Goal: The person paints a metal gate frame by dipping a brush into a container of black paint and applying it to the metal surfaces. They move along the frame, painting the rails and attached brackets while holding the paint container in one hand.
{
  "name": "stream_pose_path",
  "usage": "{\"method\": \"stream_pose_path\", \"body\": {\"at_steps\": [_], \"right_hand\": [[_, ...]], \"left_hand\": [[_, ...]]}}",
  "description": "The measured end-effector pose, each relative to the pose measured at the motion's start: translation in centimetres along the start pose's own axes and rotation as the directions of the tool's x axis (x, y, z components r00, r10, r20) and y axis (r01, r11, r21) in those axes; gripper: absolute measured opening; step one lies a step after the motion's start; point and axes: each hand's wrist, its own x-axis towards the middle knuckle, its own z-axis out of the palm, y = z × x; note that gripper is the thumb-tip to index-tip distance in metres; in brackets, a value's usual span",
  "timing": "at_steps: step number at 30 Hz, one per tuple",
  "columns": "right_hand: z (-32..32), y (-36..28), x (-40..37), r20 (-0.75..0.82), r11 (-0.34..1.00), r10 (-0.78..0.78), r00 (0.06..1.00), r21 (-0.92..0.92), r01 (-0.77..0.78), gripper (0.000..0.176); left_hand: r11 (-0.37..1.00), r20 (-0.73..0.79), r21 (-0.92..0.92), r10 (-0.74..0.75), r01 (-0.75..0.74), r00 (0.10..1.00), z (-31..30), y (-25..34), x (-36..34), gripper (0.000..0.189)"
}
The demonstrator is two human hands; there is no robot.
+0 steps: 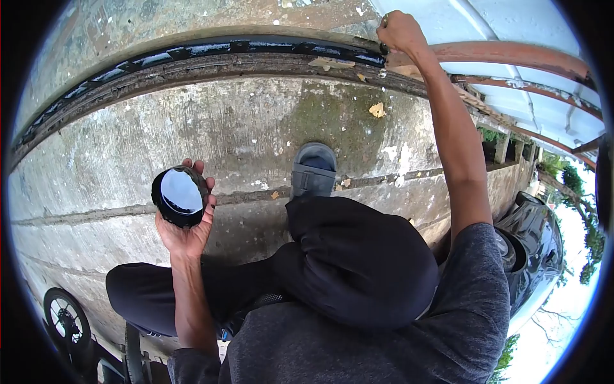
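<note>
My left hand [182, 238] is cupped around a small round black pot [174, 217], fingers closed about its far side. Glossy dark liquid [181, 191] in the pot mirrors the sky. Out ahead, my right hand [403, 33] is closed in a fist at the metal beam. Below its fingers shows the dark end of what looks like a paintbrush [384, 48], mostly hidden by the hand. Left of that hand the beam [281, 48] is wet-looking black; to the right the beam [505, 52] is reddish brown.
Stained concrete [249, 121] with dry leaves [377, 110] lies under me. My sandalled foot [313, 169] and bent knee [371, 262] are between my arms. Pale sheeting [511, 25] backs the brown bars. A wheel [66, 318] stands lower left; a shiny dark vehicle [534, 240] stands right.
</note>
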Motion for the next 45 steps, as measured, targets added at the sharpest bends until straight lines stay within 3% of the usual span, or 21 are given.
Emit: {"method": "stream_pose_path", "body": {"at_steps": [2,3,6,9,12,16,18,20,23,30,31,34,38,39,42,45], "right_hand": [[0.7,-0.4,-0.1,0.039,0.999,-0.024,0.999,0.026,0.023,0.026],[0.1,-1.3,-0.6,0.047,0.981,0.060,0.997,0.181,-0.068,0.027],[-0.3,-0.4,0.1,-0.001,0.998,0.041,0.999,0.058,-0.041,0.026],[0.3,-0.5,0.0,0.131,0.999,-0.004,0.991,0.044,-0.002,0.025],[0.4,0.0,-0.4,-0.113,0.997,-0.075,0.991,-0.031,0.072,0.025],[1.1,-0.8,-5.8,-0.178,0.987,-0.155,0.972,0.008,0.159,0.022],[3.0,-0.8,-9.5,-0.188,0.997,-0.073,0.980,0.003,0.075,0.018],[4.6,0.0,-12.5,-0.297,0.988,-0.143,0.944,0.011,0.153,0.018],[5.1,-0.4,-14.3,-0.429,0.986,-0.097,0.898,0.082,0.145,0.019],[4.5,-0.5,-14.1,-0.511,0.994,-0.096,0.854,0.002,0.113,0.020],[4.5,-0.3,-14.0,-0.525,0.982,-0.157,0.836,0.004,0.186,0.020],[5.8,0.7,-13.3,-0.400,0.971,-0.238,0.885,-0.088,0.221,0.018],[4.4,-0.6,-14.7,-0.565,0.991,-0.125,0.816,-0.023,0.135,0.018],[4.6,-0.6,-14.7,-0.590,0.982,-0.154,0.793,0.000,0.191,0.016],[6.2,-0.1,-13.6,-0.484,0.976,-0.208,0.850,-0.044,0.213,0.013],[6.6,0.1,-14.3,-0.560,0.986,-0.116,0.820,0.037,0.165,0.015]], "left_hand": [[1.000,-0.018,0.008,0.003,-0.002,1.000,0.0,0.0,0.2,0.061],[1.000,-0.023,0.008,0.001,-0.001,1.000,0.1,0.1,0.4,0.061],[1.000,-0.043,0.006,-0.002,0.003,0.999,0.0,0.0,0.4,0.060],[1.000,-0.038,0.003,-0.012,0.012,0.999,0.2,0.1,0.7,0.060],[1.000,-0.022,-0.001,-0.019,0.019,1.000,0.2,0.0,0.6,0.060],[1.000,-0.013,-0.004,-0.010,0.010,1.000,0.5,-0.1,0.7,0.061],[1.000,-0.009,-0.006,-0.013,0.013,1.000,0.4,-0.2,0.8,0.061],[1.000,0.017,-0.005,-0.024,0.024,1.000,0.2,0.0,0.9,0.062],[0.999,0.023,0.020,-0.032,0.032,0.999,0.1,0.0,1.0,0.062],[0.999,-0.040,0.035,-0.032,0.033,0.999,0.6,-0.3,1.0,0.061],[0.999,-0.040,0.033,-0.027,0.028,0.999,0.7,-0.4,1.0,0.061],[0.999,-0.045,0.041,-0.031,0.032,0.999,0.7,-0.5,1.0,0.061],[0.999,-0.020,0.044,-0.004,0.005,1.000,1.0,-0.2,0.8,0.061],[0.999,-0.008,0.044,-0.006,0.007,1.000,1.0,-0.1,0.8,0.061],[0.999,-0.034,0.045,-0.013,0.015,0.999,1.2,-0.3,0.9,0.061],[0.999,-0.029,0.044,-0.009,0.010,1.000,1.3,-0.1,0.9,0.060]]}}
